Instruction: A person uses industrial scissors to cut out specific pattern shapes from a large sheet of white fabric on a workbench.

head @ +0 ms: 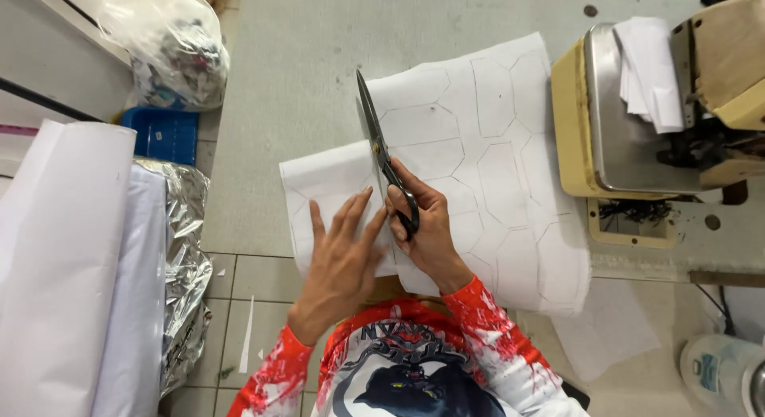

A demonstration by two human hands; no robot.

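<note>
The right hand [426, 226] is closed through the black handle loops of a pair of scissors [384, 158], fingers wrapped round the grips; the blades appear nearly closed, lying as one dark line over the white fabric sheet [486, 138]; the long axis of the scissors runs from the handles near the person up and slightly left, tips pointing away from the body toward the far edge of the sheet. The left hand [343, 257] grips nothing; it lies flat, fingers spread, pressing the near-left part of the sheet just beside the scissor handles. The sheet rests on the grey table [303, 66] and hangs over its near edge; it is marked with thin drawn outlines of many-sided panels. Both sleeves are red and white. To the right, touching the sheet's edge, stands a sewing machine [637, 114] with a steel bed and yellow base, folded white pieces lying on it. At the far left corner sits a clear plastic bag [171, 46] stuffed with scraps, with a blue plastic crate [163, 134] just below it; nearer the left edge stand white rolls [60, 265] and a crumpled silver foil wrap [187, 265]; at lower right a pale round container [717, 369] bears a small blue-green label, too small to make out.
</note>
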